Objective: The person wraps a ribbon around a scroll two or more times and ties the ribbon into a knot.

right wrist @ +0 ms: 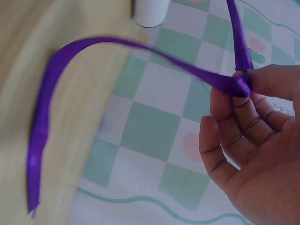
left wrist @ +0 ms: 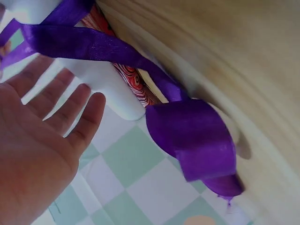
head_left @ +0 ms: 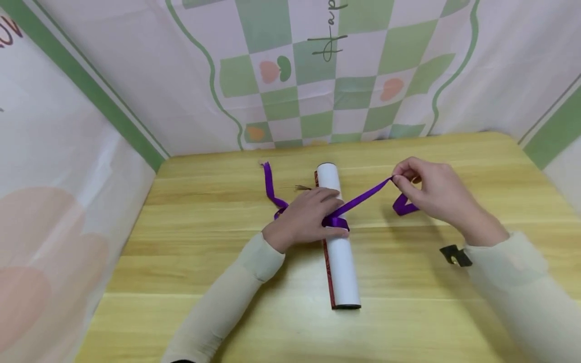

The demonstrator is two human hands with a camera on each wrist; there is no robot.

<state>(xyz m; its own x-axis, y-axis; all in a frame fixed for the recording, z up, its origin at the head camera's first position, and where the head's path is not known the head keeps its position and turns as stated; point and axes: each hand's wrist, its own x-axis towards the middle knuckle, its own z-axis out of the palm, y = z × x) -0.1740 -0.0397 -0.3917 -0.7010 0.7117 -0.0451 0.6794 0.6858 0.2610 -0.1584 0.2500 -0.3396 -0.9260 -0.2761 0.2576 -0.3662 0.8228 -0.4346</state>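
A white rolled scroll (head_left: 343, 272) with a red patterned edge (head_left: 329, 277) lies lengthwise on the wooden table. Around its middle passes a purple ribbon (head_left: 363, 199). My left hand (head_left: 307, 216) rests across the roll beside the ribbon, its fingers extended rather than curled, as the left wrist view shows. To the right, my right hand (head_left: 433, 192) pinches the ribbon between thumb and fingertips and holds it taut above the table. Past the pinch, a loose tail (right wrist: 40, 126) droops down. The ribbon's other end (head_left: 269, 181) lies folded left of the roll.
The wooden table (head_left: 181, 252) meets a hanging cloth (head_left: 313, 101) with green and white checks at the back. A cloth side (head_left: 54, 201) stands on the left. A small black piece (head_left: 455, 255) shows beside the right sleeve.
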